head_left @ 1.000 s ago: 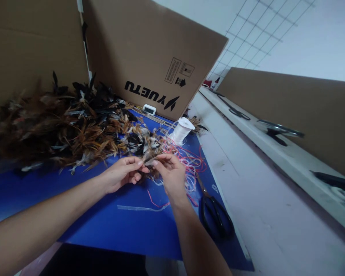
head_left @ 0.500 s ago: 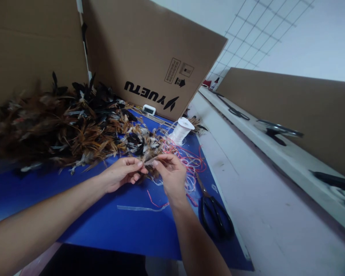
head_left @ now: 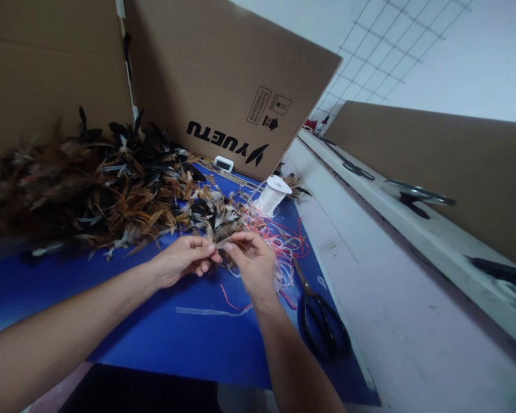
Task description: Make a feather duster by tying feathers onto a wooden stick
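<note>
One view, head: left hand (head_left: pixel 184 261) and right hand (head_left: pixel 256 261) face each other over the blue table (head_left: pixel 155 335), fingertips close together but apart. Between them is a thin greyish-brown feather (head_left: pixel 222 243) or tuft, too small and blurred to say which. Key relation: the feather lies in line between the two sets of fingertips, long axis running crosswise, rising slightly toward the right hand. Neither hand is nearer; each has one end.

Left: thumb and index closed in a pinch on the feather's left end, other fingers loosely curled below. Right: thumb and index likewise closed on the other end; how firmly cannot be told.

Pile (head_left: pixel 124 198) of brown and black feathers sits beyond and to the left, its near end just behind the fingertips; whether the feather joins it cannot be told. Strings (head_left: pixel 286 251), red and white, lie tangled just beside the right hand, the spool (head_left: pixel 270 198) beyond. Scissors (head_left: pixel 319 310) rest right of the right wrist, handles toward the person, touching neither hand
</note>
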Available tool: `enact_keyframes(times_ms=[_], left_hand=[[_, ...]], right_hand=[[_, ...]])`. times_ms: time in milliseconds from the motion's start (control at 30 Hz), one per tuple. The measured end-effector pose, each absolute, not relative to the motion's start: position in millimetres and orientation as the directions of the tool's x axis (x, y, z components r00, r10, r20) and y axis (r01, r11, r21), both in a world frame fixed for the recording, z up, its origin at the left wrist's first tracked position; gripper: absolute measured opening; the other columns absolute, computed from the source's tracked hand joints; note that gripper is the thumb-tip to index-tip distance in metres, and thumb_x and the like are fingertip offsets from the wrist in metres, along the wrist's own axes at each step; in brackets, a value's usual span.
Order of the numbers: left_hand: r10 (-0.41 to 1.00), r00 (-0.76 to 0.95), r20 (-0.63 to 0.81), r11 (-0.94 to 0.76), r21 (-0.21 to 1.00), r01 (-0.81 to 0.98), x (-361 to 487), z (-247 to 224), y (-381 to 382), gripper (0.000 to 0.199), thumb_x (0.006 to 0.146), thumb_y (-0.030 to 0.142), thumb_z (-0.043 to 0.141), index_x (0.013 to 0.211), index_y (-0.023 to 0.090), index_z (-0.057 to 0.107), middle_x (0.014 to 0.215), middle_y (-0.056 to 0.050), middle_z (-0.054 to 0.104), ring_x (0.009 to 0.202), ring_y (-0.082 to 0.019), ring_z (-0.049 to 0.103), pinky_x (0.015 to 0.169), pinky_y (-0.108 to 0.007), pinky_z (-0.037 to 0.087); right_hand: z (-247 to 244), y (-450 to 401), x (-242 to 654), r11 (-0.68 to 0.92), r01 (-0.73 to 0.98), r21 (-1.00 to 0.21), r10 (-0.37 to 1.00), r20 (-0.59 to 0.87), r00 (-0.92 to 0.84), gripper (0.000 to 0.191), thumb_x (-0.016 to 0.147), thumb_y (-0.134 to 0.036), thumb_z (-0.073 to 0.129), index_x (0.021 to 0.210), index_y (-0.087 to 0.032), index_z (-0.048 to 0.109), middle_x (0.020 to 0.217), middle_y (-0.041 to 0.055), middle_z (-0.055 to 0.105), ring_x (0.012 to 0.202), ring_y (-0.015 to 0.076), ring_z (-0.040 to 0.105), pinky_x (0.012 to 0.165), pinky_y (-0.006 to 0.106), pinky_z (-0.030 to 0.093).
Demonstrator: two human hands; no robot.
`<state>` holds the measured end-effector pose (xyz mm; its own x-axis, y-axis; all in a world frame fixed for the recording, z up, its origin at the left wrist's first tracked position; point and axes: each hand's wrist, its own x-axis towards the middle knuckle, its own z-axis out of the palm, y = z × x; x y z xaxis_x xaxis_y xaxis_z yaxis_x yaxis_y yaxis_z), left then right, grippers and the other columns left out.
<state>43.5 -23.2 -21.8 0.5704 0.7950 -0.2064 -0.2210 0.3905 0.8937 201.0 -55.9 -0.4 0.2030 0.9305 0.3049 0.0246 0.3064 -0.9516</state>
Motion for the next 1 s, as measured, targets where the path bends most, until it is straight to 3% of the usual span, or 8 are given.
enact_keyframes(times_ms=[533,667,767,867,1000], left_hand=[[0.827,0.552,-0.105,0.157,0.986,-0.047,40.9,-16.9,-23.4,0.027,0.074,0.039,0.068,0.07,0.013,0.065,0.061,-0.002,0.062,0.048,-0.008,0.051,0.048,-0.019,0.041],[0.878,0.478,-0.023,0.048,0.998,-0.04,39.3,-15.1,-20.6,0.025,0.074,0.038,0.069,0.069,0.013,0.064,0.062,-0.002,0.062,0.048,-0.008,0.052,0.048,-0.02,0.041],[0.941,0.328,0.085,-0.064,0.995,-0.075,36.4,-11.4,-16.6,0.023,0.073,0.035,0.069,0.067,0.013,0.064,0.058,0.0,0.059,0.046,-0.007,0.049,0.047,-0.02,0.04],[0.973,0.154,0.17,-0.147,0.978,-0.151,33.0,-7.4,-11.6,0.02,0.073,0.033,0.07,0.068,0.014,0.064,0.06,0.0,0.06,0.046,-0.006,0.047,0.047,-0.02,0.039],[0.982,0.039,0.186,-0.175,0.964,-0.199,30.1,-4.4,-7.6,0.017,0.072,0.03,0.071,0.068,0.015,0.064,0.059,0.001,0.059,0.046,-0.006,0.045,0.045,-0.019,0.037]], right_hand=[[-2.2,-56.6,201.7,0.267,0.098,-0.959,0.952,0.278,0.125,0.022,0.071,-0.021,0.067,0.092,-0.022,0.062,0.081,-0.0003,0.066,0.072,0.0133,0.063,0.068,0.026,0.052],[-6.0,-52.4,204.2,0.233,0.093,-0.968,0.969,0.239,0.065,0.027,0.07,-0.024,0.069,0.096,-0.021,0.061,0.082,0.0001,0.066,0.073,0.014,0.063,0.067,0.027,0.052],[-11.5,-47.6,209.2,0.226,0.189,-0.956,0.963,0.248,0.104,0.018,0.074,-0.026,0.065,0.09,-0.019,0.063,0.078,0.0006,0.065,0.07,0.014,0.061,0.066,0.027,0.05],[-16.4,-45.3,214.1,0.268,0.474,-0.839,0.933,0.349,0.089,0.009,0.078,-0.024,0.059,0.084,-0.02,0.065,0.074,0.0007,0.063,0.065,0.0138,0.056,0.065,0.028,0.046],[-17.8,-49.2,211.7,0.373,0.754,-0.54,0.89,0.439,-0.126,0.006,0.079,-0.023,0.061,0.08,-0.021,0.067,0.075,0.0021,0.061,0.076,0.0175,0.053,0.076,0.033,0.04]])
